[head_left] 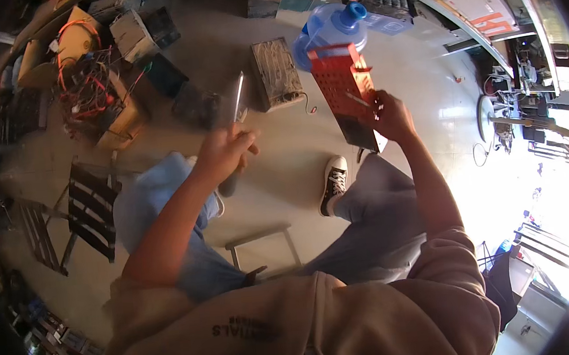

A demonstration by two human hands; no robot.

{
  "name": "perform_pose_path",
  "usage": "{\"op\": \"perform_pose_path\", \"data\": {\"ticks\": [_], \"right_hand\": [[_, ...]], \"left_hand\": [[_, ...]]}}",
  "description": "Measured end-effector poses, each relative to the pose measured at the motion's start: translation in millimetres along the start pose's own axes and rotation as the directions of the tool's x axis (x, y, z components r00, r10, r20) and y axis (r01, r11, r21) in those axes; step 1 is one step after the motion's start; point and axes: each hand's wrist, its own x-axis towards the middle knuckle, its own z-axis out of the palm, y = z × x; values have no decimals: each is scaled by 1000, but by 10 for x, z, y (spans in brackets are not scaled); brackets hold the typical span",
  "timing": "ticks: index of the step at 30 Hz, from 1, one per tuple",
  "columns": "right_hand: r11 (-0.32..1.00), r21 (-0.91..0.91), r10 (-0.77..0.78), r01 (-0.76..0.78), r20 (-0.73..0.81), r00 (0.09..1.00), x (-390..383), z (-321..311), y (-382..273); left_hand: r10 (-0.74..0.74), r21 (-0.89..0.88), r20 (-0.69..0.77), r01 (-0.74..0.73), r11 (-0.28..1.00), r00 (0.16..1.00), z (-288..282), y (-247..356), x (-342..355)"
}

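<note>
My left hand [231, 152] is closed round a screwdriver-like tool, its long shiny shaft [239, 93] pointing up and away from me; its lower end is blurred. My right hand [391, 115] grips a long red perforated metal housing [337, 81] with a dark lower section. A thin metal piece [357, 100] lies across the housing at my fingers; I cannot tell whether it is held too. Behind the housing's top end is a blue translucent water jug [339, 24].
A worn metal box [275, 73] lies on the tiled floor [266, 199]. Cardboard boxes with tangled cables [91, 93] fill the upper left. A slatted chair [88, 211] stands left, a low metal frame [259, 234] between my legs. Cluttered shelving [472, 5] lines the right, beside a bright opening.
</note>
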Motion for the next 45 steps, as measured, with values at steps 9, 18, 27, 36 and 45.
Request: {"op": "perform_pose_path", "data": {"ticks": [9, 18, 27, 36, 45], "right_hand": [[697, 702, 40, -144, 163, 986, -600, -589, -897], [334, 853, 119, -402, 384, 915, -152, 381, -1125], [217, 859, -26, -464, 481, 877, 325, 782, -909], [59, 909, 130, -413, 403, 906, 723, 1288, -570], [268, 896, 215, -354, 302, 929, 763, 1705, -380]], "left_hand": [[194, 139, 7, -193, 971, 981, 531, -299, -384], [29, -186, 110, -9, 983, 994, 270, -512, -35], [-33, -473, -73, -5, 881, 997, 303, -603, 958], [-207, -451, -172, 110, 886, 963, 276, -636, 1812], [-94, -233, -127, 63, 970, 987, 201, -770, 1986]]}}
